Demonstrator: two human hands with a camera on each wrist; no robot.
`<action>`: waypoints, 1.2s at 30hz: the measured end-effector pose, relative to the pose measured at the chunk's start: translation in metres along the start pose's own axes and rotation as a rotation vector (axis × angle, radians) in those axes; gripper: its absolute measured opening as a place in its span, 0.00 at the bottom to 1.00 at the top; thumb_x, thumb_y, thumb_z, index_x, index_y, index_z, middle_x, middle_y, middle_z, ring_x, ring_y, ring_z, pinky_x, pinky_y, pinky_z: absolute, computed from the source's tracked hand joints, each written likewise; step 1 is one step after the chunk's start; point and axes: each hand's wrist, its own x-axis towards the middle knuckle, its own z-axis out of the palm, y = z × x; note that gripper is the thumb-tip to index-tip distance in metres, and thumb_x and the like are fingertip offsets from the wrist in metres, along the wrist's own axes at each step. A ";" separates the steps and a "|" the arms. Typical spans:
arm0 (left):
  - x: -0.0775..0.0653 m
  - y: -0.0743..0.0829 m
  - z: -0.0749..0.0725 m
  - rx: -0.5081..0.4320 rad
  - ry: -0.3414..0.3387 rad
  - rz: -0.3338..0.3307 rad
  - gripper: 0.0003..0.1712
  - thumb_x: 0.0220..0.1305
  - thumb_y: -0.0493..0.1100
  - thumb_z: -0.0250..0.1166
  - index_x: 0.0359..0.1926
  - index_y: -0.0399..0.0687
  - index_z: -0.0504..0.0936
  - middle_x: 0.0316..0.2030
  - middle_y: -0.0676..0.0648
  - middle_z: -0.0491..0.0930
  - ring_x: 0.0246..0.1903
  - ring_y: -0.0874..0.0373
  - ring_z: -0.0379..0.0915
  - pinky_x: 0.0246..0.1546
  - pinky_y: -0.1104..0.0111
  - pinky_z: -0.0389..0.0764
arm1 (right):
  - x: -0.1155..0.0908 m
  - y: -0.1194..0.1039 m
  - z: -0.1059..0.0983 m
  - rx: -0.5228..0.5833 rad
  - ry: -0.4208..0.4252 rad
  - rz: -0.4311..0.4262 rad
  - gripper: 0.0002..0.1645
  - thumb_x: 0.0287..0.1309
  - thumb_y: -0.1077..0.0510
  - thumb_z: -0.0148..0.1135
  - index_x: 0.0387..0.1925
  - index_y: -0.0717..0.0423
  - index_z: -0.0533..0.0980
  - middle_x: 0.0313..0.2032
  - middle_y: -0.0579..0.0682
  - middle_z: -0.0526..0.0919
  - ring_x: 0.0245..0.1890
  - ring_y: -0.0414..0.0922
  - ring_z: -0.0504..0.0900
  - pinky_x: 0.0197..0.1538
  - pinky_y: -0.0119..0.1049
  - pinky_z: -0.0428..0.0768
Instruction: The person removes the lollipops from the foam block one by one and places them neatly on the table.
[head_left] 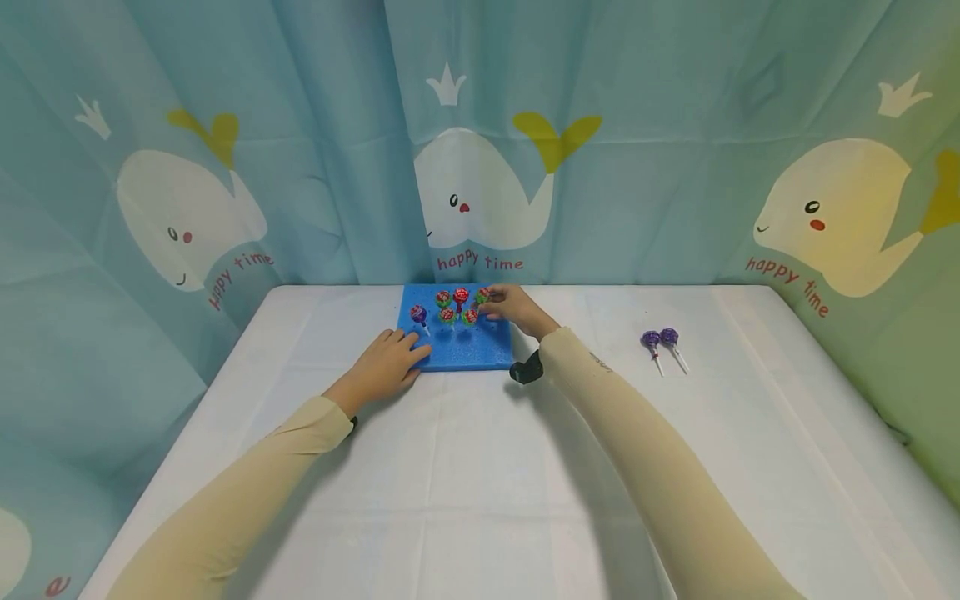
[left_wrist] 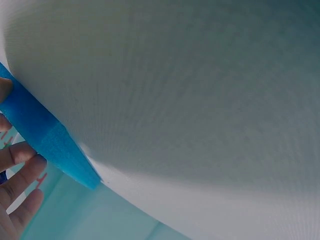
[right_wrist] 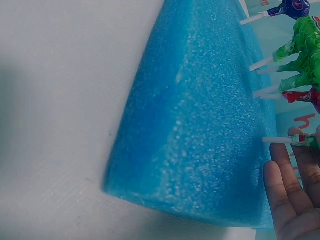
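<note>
A blue foam block [head_left: 465, 357] lies at the back of the table, with several wrapped lollipops standing in it by their sticks. My left hand [head_left: 381, 367] holds its front left corner, thumb at the front face and fingers over the edge. At the back right of the block, my right hand [head_left: 513, 307] pinches a green-wrapped lollipop [right_wrist: 303, 141] whose white stick meets the foam. Near it stand a red lollipop [head_left: 461, 296] and green-and-red lollipops [head_left: 447, 316]. A purple lollipop [head_left: 417, 314] leans at the block's left side.
Two purple lollipops [head_left: 669, 336] lie side by side on the white tablecloth [head_left: 480, 483], to the right of my right forearm. A blue curtain [head_left: 337, 167] with whale prints hangs right behind the table and along its sides.
</note>
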 end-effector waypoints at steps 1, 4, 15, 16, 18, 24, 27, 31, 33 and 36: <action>0.000 0.000 0.000 -0.001 0.000 0.000 0.17 0.60 0.47 0.63 0.49 0.49 0.74 0.43 0.41 0.77 0.42 0.46 0.73 0.49 0.53 0.73 | 0.000 0.000 -0.001 -0.004 0.001 -0.002 0.28 0.63 0.66 0.53 0.64 0.68 0.61 0.60 0.65 0.69 0.60 0.57 0.72 0.62 0.42 0.72; 0.000 0.000 -0.001 -0.005 -0.002 -0.002 0.17 0.60 0.47 0.63 0.49 0.48 0.74 0.44 0.41 0.77 0.42 0.45 0.73 0.49 0.52 0.73 | 0.003 0.000 -0.004 -0.010 0.008 -0.014 0.28 0.63 0.65 0.54 0.63 0.67 0.62 0.59 0.64 0.71 0.59 0.56 0.74 0.59 0.41 0.74; 0.001 0.001 -0.003 -0.007 -0.041 -0.023 0.19 0.61 0.47 0.63 0.51 0.48 0.74 0.46 0.40 0.76 0.46 0.45 0.72 0.52 0.52 0.72 | -0.008 -0.015 -0.012 0.044 0.027 -0.045 0.21 0.63 0.66 0.53 0.57 0.70 0.67 0.56 0.67 0.75 0.58 0.57 0.75 0.60 0.44 0.74; 0.001 0.001 -0.003 -0.007 -0.040 -0.022 0.19 0.61 0.47 0.63 0.51 0.48 0.74 0.46 0.40 0.76 0.46 0.45 0.72 0.52 0.52 0.72 | -0.013 -0.019 -0.013 0.054 0.023 -0.044 0.22 0.63 0.67 0.52 0.58 0.70 0.65 0.57 0.67 0.74 0.59 0.57 0.74 0.61 0.44 0.73; 0.001 0.001 -0.003 -0.007 -0.039 -0.022 0.19 0.61 0.47 0.63 0.51 0.48 0.74 0.46 0.40 0.76 0.46 0.45 0.72 0.52 0.52 0.72 | -0.015 -0.019 -0.015 0.049 0.029 -0.045 0.25 0.64 0.66 0.52 0.61 0.70 0.63 0.58 0.67 0.73 0.59 0.58 0.74 0.61 0.45 0.72; 0.001 0.002 -0.005 -0.016 -0.042 -0.020 0.19 0.61 0.47 0.62 0.52 0.48 0.74 0.47 0.40 0.76 0.46 0.45 0.72 0.52 0.52 0.72 | -0.013 -0.011 -0.025 0.020 0.055 -0.066 0.24 0.65 0.65 0.52 0.61 0.67 0.64 0.57 0.66 0.75 0.57 0.57 0.76 0.59 0.45 0.74; 0.001 0.002 -0.005 -0.015 -0.045 -0.022 0.19 0.61 0.47 0.62 0.52 0.48 0.74 0.47 0.40 0.76 0.46 0.45 0.72 0.53 0.52 0.72 | -0.018 -0.010 -0.029 0.022 0.050 -0.082 0.22 0.65 0.65 0.51 0.59 0.67 0.66 0.56 0.66 0.75 0.56 0.57 0.77 0.59 0.45 0.74; 0.001 0.002 -0.006 -0.008 -0.044 -0.021 0.18 0.61 0.47 0.62 0.51 0.48 0.74 0.47 0.40 0.76 0.46 0.45 0.73 0.53 0.52 0.72 | -0.027 -0.008 -0.036 0.025 0.045 -0.106 0.20 0.64 0.66 0.51 0.57 0.68 0.67 0.55 0.68 0.75 0.53 0.56 0.79 0.59 0.46 0.74; 0.001 0.002 -0.006 -0.007 -0.041 -0.019 0.18 0.61 0.47 0.62 0.51 0.48 0.74 0.46 0.40 0.76 0.45 0.45 0.73 0.52 0.52 0.73 | -0.032 -0.007 -0.039 0.021 0.044 -0.115 0.20 0.64 0.66 0.51 0.57 0.69 0.67 0.55 0.69 0.75 0.51 0.53 0.80 0.59 0.47 0.74; 0.000 0.002 -0.005 -0.006 -0.035 -0.017 0.18 0.61 0.47 0.62 0.51 0.48 0.74 0.46 0.40 0.76 0.45 0.45 0.73 0.52 0.52 0.73 | -0.039 -0.004 -0.042 0.015 0.048 -0.128 0.20 0.64 0.67 0.51 0.57 0.69 0.67 0.54 0.69 0.76 0.46 0.47 0.82 0.58 0.46 0.75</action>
